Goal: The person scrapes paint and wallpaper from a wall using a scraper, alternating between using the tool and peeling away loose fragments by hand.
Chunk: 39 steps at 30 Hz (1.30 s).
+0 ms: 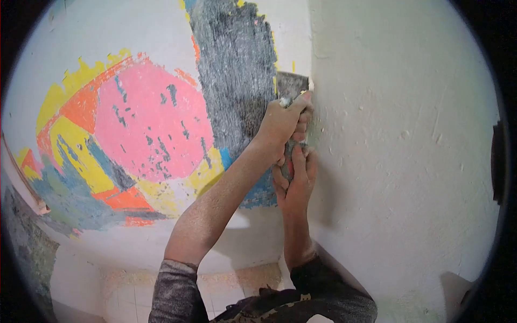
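A wide scraper (292,83) with a dull metal blade lies against the painted wall (237,64), its edge up by the inside corner. White putty-like residue clings near the blade's right end. My left hand (284,121) is closed around the upper part of the tool, the thumb stretched along the blade's base. Below it, my right hand (297,180) wraps the lower part of the dark handle. Most of the handle is hidden by my fingers. Beside the blade on the left runs a broad dark grey, streaky band of paint.
A pink circle (156,121) with yellow, orange and blue patches covers the wall to the left. The plain side wall (398,134) on the right has small bumps and scratches. White tiles (126,301) show low down. A dark object (496,161) sits at the right edge.
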Motion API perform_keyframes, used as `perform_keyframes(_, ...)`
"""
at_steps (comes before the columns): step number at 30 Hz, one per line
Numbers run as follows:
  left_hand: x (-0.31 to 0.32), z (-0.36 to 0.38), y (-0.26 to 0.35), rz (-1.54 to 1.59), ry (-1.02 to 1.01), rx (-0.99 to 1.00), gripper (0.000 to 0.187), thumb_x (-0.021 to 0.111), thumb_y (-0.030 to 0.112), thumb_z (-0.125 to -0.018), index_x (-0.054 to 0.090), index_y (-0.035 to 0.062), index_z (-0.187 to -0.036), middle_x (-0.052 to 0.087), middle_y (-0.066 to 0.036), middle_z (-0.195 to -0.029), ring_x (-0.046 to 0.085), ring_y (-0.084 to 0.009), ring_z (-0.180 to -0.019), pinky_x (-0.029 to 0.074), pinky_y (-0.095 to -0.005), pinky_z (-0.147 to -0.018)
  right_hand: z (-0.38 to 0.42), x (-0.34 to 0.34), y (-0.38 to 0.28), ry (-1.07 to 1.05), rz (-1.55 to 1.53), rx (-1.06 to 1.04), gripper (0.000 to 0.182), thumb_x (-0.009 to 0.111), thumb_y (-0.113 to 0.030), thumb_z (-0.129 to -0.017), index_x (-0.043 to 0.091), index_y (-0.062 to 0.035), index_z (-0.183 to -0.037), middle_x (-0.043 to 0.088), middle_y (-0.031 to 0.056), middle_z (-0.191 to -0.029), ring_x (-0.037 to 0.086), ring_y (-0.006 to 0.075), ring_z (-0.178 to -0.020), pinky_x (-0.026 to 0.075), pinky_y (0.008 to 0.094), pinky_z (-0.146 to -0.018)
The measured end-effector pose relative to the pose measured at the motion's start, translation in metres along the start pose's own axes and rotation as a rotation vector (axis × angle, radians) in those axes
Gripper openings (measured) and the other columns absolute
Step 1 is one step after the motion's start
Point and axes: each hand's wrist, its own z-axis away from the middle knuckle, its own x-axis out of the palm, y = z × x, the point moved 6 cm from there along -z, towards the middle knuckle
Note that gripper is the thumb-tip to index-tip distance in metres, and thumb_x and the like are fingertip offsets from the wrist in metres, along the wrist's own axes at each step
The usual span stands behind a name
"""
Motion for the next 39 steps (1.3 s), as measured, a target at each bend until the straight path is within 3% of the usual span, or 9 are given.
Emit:
perform_keyframes(8,0.005,0.006,0.001,0.050,-0.070,0.113,0.031,0.054,0.032,-0.093,0.058,0.0008,-0.092,0.051,0.000,-0.066,0.040,-0.0057,-0.049,0.035,-0.0197,-0.044,-0.010,-0.003,-0.010,-0.057,0.085,-0.090,0.017,0.049,-0.020,-0.095,0.038,-0.0113,-0.086,0.048,0.0007,-0.065,0.035,0.0031,-0.036,0.027,0.0187,-0.029)
perform_keyframes(14,-0.020,0.031,-0.002,-0.087,0.159,0.127,0.033,0.053,0.032,-0.094,0.056,0.0009,-0.105,0.061,-0.004,-0.081,0.054,-0.0099,-0.061,0.045,-0.0225,-0.056,0.032,-0.025,0.004,0.027,0.270,0.056,0.022,0.050,-0.016,-0.094,0.030,-0.0133,-0.086,0.048,0.0016,-0.068,0.039,0.0046,-0.043,0.031,0.0185,-0.033)
perform_keyframes(16,-0.032,0.036,0.013,-0.349,0.285,0.592,0.033,0.053,0.030,-0.093,0.054,0.0020,-0.110,0.061,-0.006,-0.089,0.058,-0.0127,-0.074,0.048,-0.0255,-0.066,0.054,-0.048,0.015,-0.079,0.246,-0.033,0.022,0.049,-0.015,-0.094,0.028,-0.0127,-0.086,0.046,0.0035,-0.066,0.036,0.0045,-0.040,0.026,0.0196,-0.031)
perform_keyframes(17,-0.035,0.033,0.015,-0.347,0.284,0.590,0.033,0.053,0.030,-0.093,0.054,0.0020,-0.110,0.061,-0.006,-0.089,0.058,-0.0127,-0.074,0.048,-0.0255,-0.066,0.064,-0.061,0.020,-0.077,0.248,-0.033,0.022,0.049,-0.015,-0.094,0.028,-0.0127,-0.086,0.046,0.0035,-0.066,0.036,0.0045,-0.040,0.026,0.0196,-0.031)
perform_keyframes(19,-0.021,0.039,0.045,-1.004,0.413,1.082,0.032,0.057,0.026,-0.090,0.056,0.0031,-0.112,0.058,-0.007,-0.099,0.055,-0.0182,-0.090,0.046,-0.0341,-0.079,0.077,-0.073,0.019,-0.113,0.178,-0.174,0.023,0.047,-0.015,-0.094,0.026,-0.0129,-0.086,0.042,0.0021,-0.062,0.032,0.0054,-0.039,0.026,0.0211,-0.030)
perform_keyframes(22,0.009,0.032,0.050,-1.545,0.421,1.358,0.033,0.060,0.021,-0.084,0.058,0.0056,-0.113,0.055,-0.008,-0.103,0.050,-0.0237,-0.100,0.041,-0.0421,-0.084,0.085,-0.079,0.022,-0.094,0.209,-0.188,0.023,0.047,-0.016,-0.094,0.026,-0.0127,-0.086,0.036,0.0009,-0.058,0.029,0.0063,-0.037,0.025,0.0223,-0.030)
perform_keyframes(26,0.013,0.017,0.048,-1.618,0.395,1.365,0.032,0.061,0.019,-0.080,0.061,0.0054,-0.109,0.055,-0.006,-0.102,0.046,-0.0258,-0.103,0.037,-0.0439,-0.085,0.081,-0.078,0.025,-0.083,0.235,-0.177,0.022,0.047,-0.015,-0.095,0.025,-0.0139,-0.090,0.043,0.0057,-0.058,0.026,0.0052,-0.038,0.022,0.0230,-0.032)
perform_keyframes(35,0.013,0.007,0.052,-1.650,0.327,1.474,0.024,0.062,0.018,-0.080,0.065,0.0080,-0.102,0.056,-0.003,-0.096,0.049,-0.0226,-0.099,0.040,-0.0393,-0.079,0.068,-0.072,0.022,-0.125,0.233,-0.212,0.022,0.048,-0.016,-0.094,0.027,-0.0121,-0.088,0.031,-0.0002,-0.057,0.028,0.0064,-0.038,0.024,0.0225,-0.030)
perform_keyframes(39,0.014,0.006,0.054,-1.661,0.310,1.534,0.021,0.066,0.015,-0.077,0.065,0.0077,-0.097,0.057,-0.002,-0.093,0.051,-0.0214,-0.096,0.041,-0.0383,-0.079,0.070,-0.081,0.031,-0.141,0.276,-0.130,0.026,0.048,-0.016,-0.095,0.023,-0.0149,-0.090,0.049,0.0084,-0.066,0.031,0.0061,-0.041,0.026,0.0224,-0.034)
